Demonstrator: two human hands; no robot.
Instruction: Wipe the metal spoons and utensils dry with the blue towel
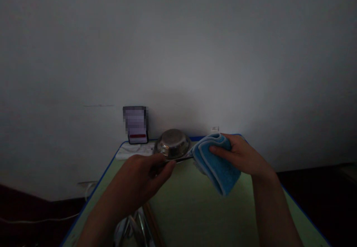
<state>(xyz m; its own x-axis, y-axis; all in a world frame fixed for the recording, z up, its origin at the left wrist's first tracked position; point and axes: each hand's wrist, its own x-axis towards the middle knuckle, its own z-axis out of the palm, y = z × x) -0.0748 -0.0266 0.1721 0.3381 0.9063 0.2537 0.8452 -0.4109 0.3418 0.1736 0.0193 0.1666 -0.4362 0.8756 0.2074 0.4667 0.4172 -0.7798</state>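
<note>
My left hand (139, 180) is closed on a thin metal utensil (184, 159), pinched between thumb and fingers. The utensil points right, and its far end disappears at a folded blue cloth (219, 169), so its kind cannot be made out. My right hand (241, 154) grips that cloth, thumb on the near face, above the table's right half. Just behind the utensil, an upturned metal bowl (173, 143) rests on the table. Partly covered by my left forearm, several shiny metal utensils (136, 224) lie beside brown wooden sticks (153, 224).
The pale green table (200, 217) has a blue edge and stands against a grey wall (178, 54). A phone (138, 128) leans upright at the back left, behind a flat white object (131, 150). A white cable (41, 221) runs along the left.
</note>
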